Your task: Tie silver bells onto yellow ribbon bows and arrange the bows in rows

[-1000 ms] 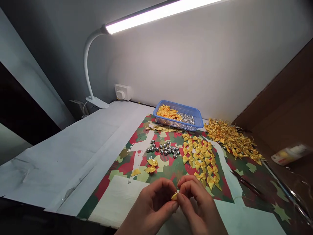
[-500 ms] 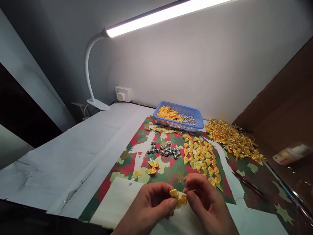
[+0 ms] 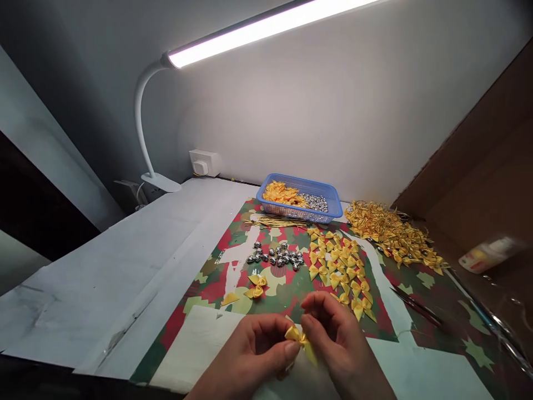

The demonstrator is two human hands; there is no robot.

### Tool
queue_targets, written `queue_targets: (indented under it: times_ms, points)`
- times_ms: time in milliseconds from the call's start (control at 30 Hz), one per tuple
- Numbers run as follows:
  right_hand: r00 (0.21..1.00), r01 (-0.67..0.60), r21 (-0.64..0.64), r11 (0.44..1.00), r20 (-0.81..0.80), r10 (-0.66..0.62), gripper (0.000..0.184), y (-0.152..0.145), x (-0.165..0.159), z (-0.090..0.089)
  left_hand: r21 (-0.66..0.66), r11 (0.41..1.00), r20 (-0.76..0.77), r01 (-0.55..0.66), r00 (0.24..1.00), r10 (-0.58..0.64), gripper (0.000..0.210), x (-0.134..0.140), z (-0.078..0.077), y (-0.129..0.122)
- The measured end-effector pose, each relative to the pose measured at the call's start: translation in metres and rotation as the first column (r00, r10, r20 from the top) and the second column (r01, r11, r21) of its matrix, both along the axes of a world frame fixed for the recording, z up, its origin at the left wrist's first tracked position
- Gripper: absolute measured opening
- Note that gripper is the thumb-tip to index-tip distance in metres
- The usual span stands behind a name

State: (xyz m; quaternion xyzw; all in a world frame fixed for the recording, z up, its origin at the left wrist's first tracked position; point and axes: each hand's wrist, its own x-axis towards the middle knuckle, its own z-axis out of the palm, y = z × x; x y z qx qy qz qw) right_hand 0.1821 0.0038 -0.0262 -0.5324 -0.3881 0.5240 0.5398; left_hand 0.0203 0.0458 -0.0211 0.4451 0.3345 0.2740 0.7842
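Between the thumb and fingers of my left hand (image 3: 258, 347) is a small yellow ribbon bow (image 3: 298, 339), gripped by its left side. My right hand (image 3: 333, 336) is closed at the bow's right side, thumb and forefinger drawn together, and covers its right loop. One tail of the bow hangs down below the right thumb. Just ahead lie another yellow bow (image 3: 256, 285) and a flat yellow ribbon piece (image 3: 230, 299). Silver bells or beads (image 3: 283, 258) form a loose cluster behind them. Several finished-looking yellow bows (image 3: 339, 258) are spread out to the right.
A blue basket (image 3: 335, 206) at the back holds yellow ribbon pieces and silver beads, with gold twist ties (image 3: 277, 222) before it. A heap of gold-tied bows (image 3: 391, 230), tweezers (image 3: 418, 306) and a white bottle (image 3: 485, 255) lie right. A lamp (image 3: 141, 122) stands left.
My right hand has moved left against the bow and now covers its right loop. The bow has turned a little in my left fingers. The whole view has shifted slightly.
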Motion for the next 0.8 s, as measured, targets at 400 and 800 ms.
queue_targets:
  times_ms: [400, 800]
  points:
    - [0.97, -0.034, -0.038, 0.999, -0.241, 0.024, 0.043, -0.013, 0.0, 0.0, -0.058, 0.996, 0.113, -0.061, 0.991, 0.067, 0.035, 0.001, 0.002, -0.002]
    - [0.965, 0.059, 0.004, 0.998, -0.255, -0.056, 0.044, -0.019, -0.004, -0.007, 0.191, 0.976, -0.005, -0.102, 0.994, 0.105, 0.01, 0.002, 0.001, -0.004]
